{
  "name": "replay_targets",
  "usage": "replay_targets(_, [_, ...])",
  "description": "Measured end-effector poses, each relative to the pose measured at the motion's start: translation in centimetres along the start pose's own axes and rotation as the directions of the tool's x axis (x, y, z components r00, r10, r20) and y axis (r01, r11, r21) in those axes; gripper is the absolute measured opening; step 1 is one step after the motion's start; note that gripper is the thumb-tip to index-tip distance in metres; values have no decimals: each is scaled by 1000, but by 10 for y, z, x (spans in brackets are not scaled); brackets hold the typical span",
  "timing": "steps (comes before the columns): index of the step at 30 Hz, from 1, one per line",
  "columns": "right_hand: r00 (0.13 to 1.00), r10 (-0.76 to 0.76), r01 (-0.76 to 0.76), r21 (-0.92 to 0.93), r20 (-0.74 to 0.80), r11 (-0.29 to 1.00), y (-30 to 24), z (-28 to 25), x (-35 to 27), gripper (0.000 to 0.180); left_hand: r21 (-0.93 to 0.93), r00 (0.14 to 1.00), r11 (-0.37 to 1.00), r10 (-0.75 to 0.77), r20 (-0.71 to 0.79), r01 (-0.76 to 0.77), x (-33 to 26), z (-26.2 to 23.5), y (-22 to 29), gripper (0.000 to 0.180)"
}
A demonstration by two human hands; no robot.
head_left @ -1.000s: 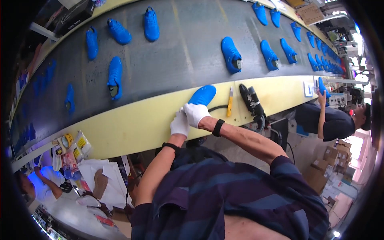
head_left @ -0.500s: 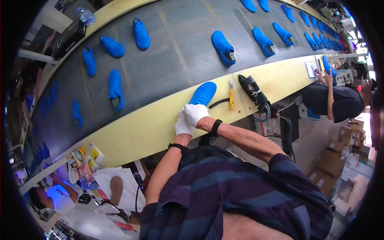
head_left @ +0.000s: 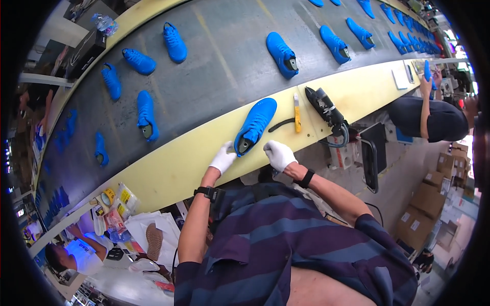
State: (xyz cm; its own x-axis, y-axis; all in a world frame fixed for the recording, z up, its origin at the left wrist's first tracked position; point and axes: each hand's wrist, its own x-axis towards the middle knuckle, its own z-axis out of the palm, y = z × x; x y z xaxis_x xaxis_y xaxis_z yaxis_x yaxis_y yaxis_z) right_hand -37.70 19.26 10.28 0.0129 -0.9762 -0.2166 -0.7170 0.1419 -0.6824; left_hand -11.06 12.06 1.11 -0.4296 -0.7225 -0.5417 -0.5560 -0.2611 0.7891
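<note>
A blue shoe [head_left: 256, 124] lies on the yellow ledge [head_left: 168, 168] beside a grey conveyor belt [head_left: 219, 66], its heel toward me. My left hand [head_left: 223, 158], in a white glove, touches the shoe's heel from the left. My right hand [head_left: 278, 154], also gloved, sits just right of the heel, fingers curled, apart from the shoe. Whether it holds anything small is hidden.
Several blue shoes ride the belt. A yellow-handled tool [head_left: 296, 113], a black curved piece [head_left: 279, 124] and a black power tool [head_left: 324, 107] lie on the ledge to the right. Another person [head_left: 431, 115] stands further right. Below left are packets [head_left: 120, 204] and a shoe sole [head_left: 153, 241].
My hands were together over the shoe's heel; now they have parted, the right one drawing back to the right. The view has shifted and the shoe shows fully.
</note>
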Motion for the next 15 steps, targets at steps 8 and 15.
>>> replay_targets(8, [814,538,-578,403,219,710,61,66,53,29,124,953,990,96,-288,-63,76,34,40,52])
replay_targets(15, [805,469,-593,506,364,626,14,25,35,27,-130,933,931,-317,170,340,54,24,80,104])
